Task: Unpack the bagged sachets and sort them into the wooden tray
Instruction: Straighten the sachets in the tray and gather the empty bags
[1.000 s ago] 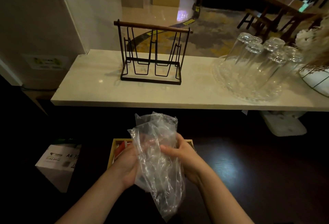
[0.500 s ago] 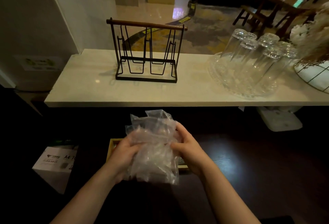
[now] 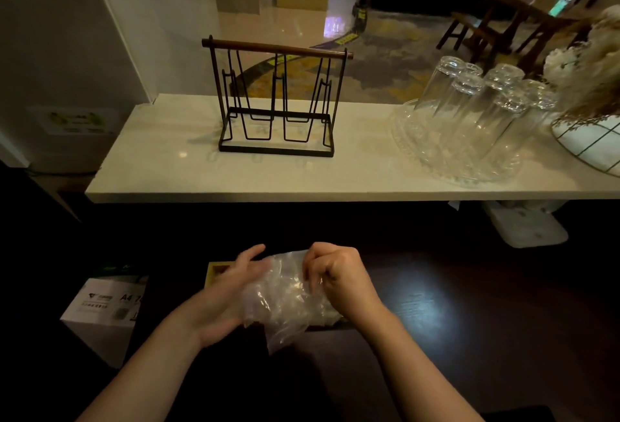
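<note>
The clear plastic bag [image 3: 285, 297] is bunched up between the two hands, just above the near end of the wooden tray [image 3: 214, 274], of which only a pale corner shows past the left wrist. The crumpled bag runs roughly across the view, one loose corner hanging down toward the person. It looks empty, though the film is too creased and shiny to be sure that no sachet is left inside. The right hand [image 3: 339, 274] is at the bag's far right edge, its fingers [image 3: 318, 274] curled and pinching the plastic from above. The left hand [image 3: 231, 294] lies along the bag's left side, palm turned inward and fingers straight and lightly spread, pressing against the film rather than gripping it. So the bag lies between the hands, with the right one holding it; that hand seems the one to carry it aside. All this is over the dark desk [image 3: 469, 321]. On the left a white paper box [image 3: 100, 307] stands lower down. Beyond, a pale counter [image 3: 167, 166] carries a wire rack [image 3: 276, 99] and upturned glasses [image 3: 476, 109] on a glass dish.
</note>
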`<action>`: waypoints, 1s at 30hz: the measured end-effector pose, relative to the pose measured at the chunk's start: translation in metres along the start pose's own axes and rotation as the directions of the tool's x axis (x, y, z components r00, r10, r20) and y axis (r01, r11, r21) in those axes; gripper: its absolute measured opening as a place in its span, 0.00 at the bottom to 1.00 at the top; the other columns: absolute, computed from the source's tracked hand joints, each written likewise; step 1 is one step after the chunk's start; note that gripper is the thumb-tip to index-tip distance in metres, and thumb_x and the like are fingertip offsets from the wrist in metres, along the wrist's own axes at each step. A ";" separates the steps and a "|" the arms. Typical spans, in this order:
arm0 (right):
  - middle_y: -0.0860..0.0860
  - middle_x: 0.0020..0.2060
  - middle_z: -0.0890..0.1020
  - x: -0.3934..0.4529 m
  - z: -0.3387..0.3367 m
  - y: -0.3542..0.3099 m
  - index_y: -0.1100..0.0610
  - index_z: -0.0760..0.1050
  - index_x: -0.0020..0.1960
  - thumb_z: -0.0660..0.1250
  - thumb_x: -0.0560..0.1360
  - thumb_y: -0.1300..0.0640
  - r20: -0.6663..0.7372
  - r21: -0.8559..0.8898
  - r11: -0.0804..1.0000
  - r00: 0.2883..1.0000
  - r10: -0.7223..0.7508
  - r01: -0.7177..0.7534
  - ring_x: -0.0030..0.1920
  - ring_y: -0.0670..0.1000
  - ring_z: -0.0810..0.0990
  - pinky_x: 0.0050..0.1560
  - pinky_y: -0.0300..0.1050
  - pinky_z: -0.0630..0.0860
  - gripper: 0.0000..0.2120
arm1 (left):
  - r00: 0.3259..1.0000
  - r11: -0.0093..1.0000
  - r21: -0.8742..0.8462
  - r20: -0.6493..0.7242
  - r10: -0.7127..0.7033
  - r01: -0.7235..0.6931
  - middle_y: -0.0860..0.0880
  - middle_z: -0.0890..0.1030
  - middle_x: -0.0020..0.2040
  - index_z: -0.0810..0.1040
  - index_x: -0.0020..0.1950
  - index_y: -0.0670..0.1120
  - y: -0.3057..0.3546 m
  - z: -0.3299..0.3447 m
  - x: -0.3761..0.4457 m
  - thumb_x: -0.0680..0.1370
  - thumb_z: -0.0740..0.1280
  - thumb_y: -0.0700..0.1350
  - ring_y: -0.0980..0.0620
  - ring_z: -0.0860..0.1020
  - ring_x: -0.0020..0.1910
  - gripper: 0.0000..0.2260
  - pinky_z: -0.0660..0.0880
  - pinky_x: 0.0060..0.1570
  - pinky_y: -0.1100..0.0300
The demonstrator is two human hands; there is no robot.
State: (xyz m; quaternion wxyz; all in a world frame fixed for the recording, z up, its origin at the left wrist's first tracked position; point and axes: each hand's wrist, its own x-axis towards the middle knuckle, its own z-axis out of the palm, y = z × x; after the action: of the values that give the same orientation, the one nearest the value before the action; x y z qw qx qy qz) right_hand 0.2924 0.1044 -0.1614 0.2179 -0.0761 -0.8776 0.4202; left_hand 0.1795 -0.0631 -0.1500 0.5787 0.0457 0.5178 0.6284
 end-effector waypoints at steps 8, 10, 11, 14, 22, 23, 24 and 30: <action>0.46 0.50 0.81 0.000 0.001 -0.006 0.50 0.80 0.45 0.62 0.67 0.68 -0.178 0.228 0.957 0.959 0.220 -0.177 0.49 0.44 0.79 0.40 0.32 0.73 0.17 | 0.989 0.990 0.026 -0.039 0.141 -0.140 0.42 0.82 0.56 0.72 0.66 0.47 -0.015 0.009 0.004 0.74 0.65 0.33 0.45 0.83 0.50 0.22 0.81 0.39 0.56; 0.50 0.58 0.79 -0.004 -0.002 -0.005 0.51 0.72 0.64 0.67 0.71 0.56 -0.038 0.601 0.739 0.912 0.408 -0.306 0.53 0.47 0.80 0.43 0.37 0.77 0.21 | 0.967 0.970 -0.092 -0.143 0.212 -0.226 0.43 0.82 0.55 0.72 0.66 0.46 -0.015 0.009 0.008 0.77 0.61 0.34 0.48 0.84 0.46 0.18 0.81 0.35 0.58; 0.51 0.60 0.79 -0.007 0.000 -0.004 0.51 0.66 0.69 0.69 0.70 0.52 0.047 0.719 0.601 0.888 0.457 -0.348 0.53 0.49 0.81 0.44 0.39 0.78 0.28 | 0.953 0.951 -0.149 -0.182 0.242 -0.270 0.43 0.82 0.55 0.71 0.67 0.46 -0.015 0.008 0.010 0.78 0.60 0.36 0.49 0.84 0.44 0.17 0.81 0.34 0.58; 0.54 0.62 0.78 -0.019 0.016 -0.005 0.52 0.60 0.73 0.71 0.68 0.49 0.219 0.667 0.583 0.870 0.441 -0.464 0.59 0.53 0.80 0.53 0.43 0.78 0.37 | 0.918 0.906 -0.203 -0.227 0.326 -0.372 0.42 0.79 0.60 0.67 0.70 0.48 -0.016 0.011 0.014 0.78 0.62 0.39 0.48 0.82 0.51 0.20 0.80 0.36 0.59; 0.50 0.47 0.83 -0.051 0.056 -0.013 0.54 0.77 0.50 0.72 0.71 0.56 -0.079 0.673 0.572 0.723 0.686 -0.469 0.48 0.46 0.81 0.51 0.39 0.77 0.09 | 0.927 0.931 0.065 -0.092 0.364 -0.359 0.49 0.76 0.64 0.62 0.70 0.51 -0.049 0.034 0.030 0.77 0.63 0.37 0.51 0.78 0.60 0.23 0.76 0.56 0.52; 0.52 0.45 0.83 -0.060 0.052 -0.012 0.55 0.77 0.49 0.71 0.72 0.60 -0.156 0.689 0.564 0.667 0.729 -0.456 0.46 0.48 0.82 0.47 0.38 0.77 0.06 | 0.942 0.937 0.124 -0.040 0.333 -0.326 0.49 0.77 0.63 0.65 0.68 0.52 -0.056 0.035 0.033 0.77 0.64 0.39 0.53 0.79 0.59 0.22 0.76 0.56 0.55; 0.53 0.44 0.84 -0.066 0.048 -0.011 0.56 0.77 0.50 0.69 0.73 0.64 -0.202 0.705 0.555 0.624 0.755 -0.442 0.44 0.49 0.83 0.45 0.38 0.78 0.07 | 0.944 0.927 0.195 -0.014 0.330 -0.321 0.50 0.78 0.61 0.67 0.66 0.53 -0.061 0.035 0.034 0.77 0.65 0.40 0.57 0.79 0.56 0.19 0.76 0.53 0.62; 0.55 0.44 0.85 -0.134 0.023 0.008 0.58 0.76 0.55 0.68 0.74 0.65 -0.342 0.782 0.486 0.384 0.858 -0.390 0.45 0.53 0.84 0.43 0.46 0.82 0.10 | 0.853 0.531 0.720 0.165 0.495 -0.448 0.49 0.70 0.59 0.71 0.60 0.48 -0.104 0.057 0.051 0.78 0.63 0.41 0.68 0.73 0.52 0.11 0.71 0.46 0.76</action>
State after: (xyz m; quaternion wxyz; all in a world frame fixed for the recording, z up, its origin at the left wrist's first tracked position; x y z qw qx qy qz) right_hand 0.4010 0.0510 -0.2232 0.3570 -0.5060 -0.4358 0.6531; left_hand 0.2715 -0.0105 -0.2250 0.3029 0.3939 0.7104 0.4984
